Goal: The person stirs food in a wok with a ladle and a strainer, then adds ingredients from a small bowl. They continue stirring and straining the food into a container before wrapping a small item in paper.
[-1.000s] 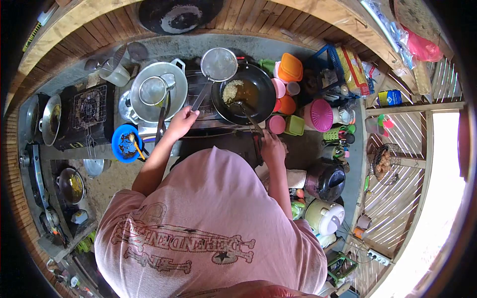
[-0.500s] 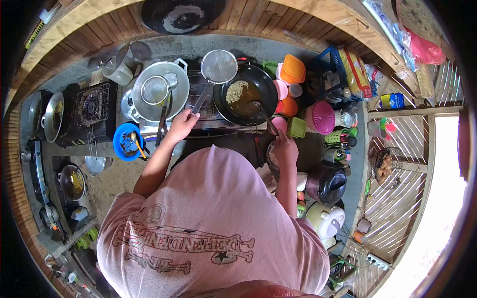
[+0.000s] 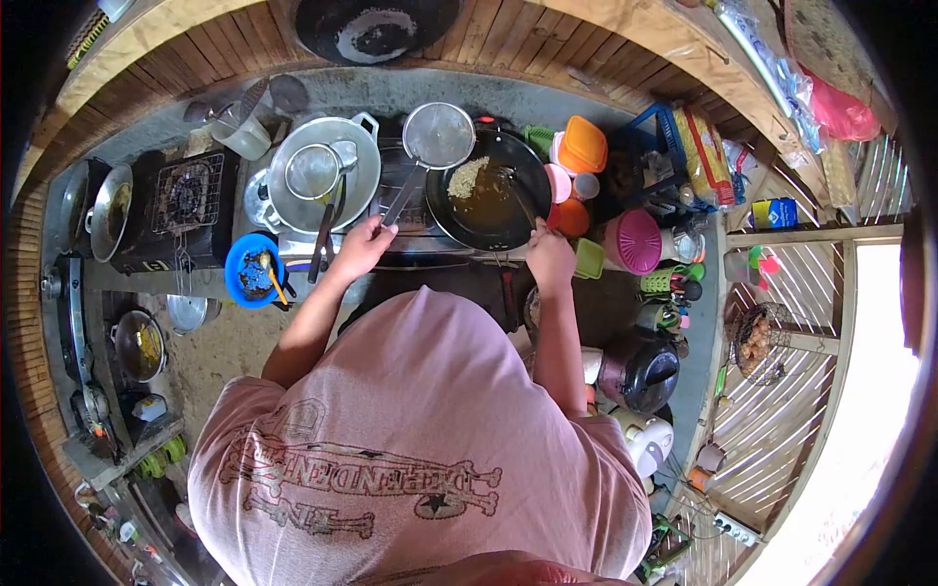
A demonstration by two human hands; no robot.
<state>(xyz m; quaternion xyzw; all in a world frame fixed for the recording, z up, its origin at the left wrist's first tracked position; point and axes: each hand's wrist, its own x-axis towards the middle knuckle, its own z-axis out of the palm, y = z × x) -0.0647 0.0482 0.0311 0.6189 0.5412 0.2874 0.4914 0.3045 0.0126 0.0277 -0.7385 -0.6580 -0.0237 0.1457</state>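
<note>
My left hand (image 3: 363, 249) is closed around the handle of a round mesh strainer (image 3: 438, 135), held over the left edge of a black frying pan (image 3: 454, 227). Inside the pan lie brownish oil (image 3: 491, 207) and a heap of small pale pieces (image 3: 467, 180) on the left. My right hand (image 3: 550, 260) grips the handle of a long dark cooking utensil (image 3: 523, 200). Its head reaches into the oil, and its exact shape is hard to make out. Left of the pan, a large metal pot (image 3: 363, 195) has a smaller strainer (image 3: 313, 173) resting over it.
A blue bowl (image 3: 237, 285) with dark bits and an orange-handled utensil sits at the front left. A stove with a wire grate (image 3: 191, 193) is farther left. Plastic containers, including an orange one (image 3: 584, 145) and a pink one (image 3: 640, 241), crowd the pan's right side.
My right hand has moved up and slightly left, and the utensil's head has shifted farther back in the pan. My left hand keeps the strainer in nearly the same place. The view shifted slightly.
</note>
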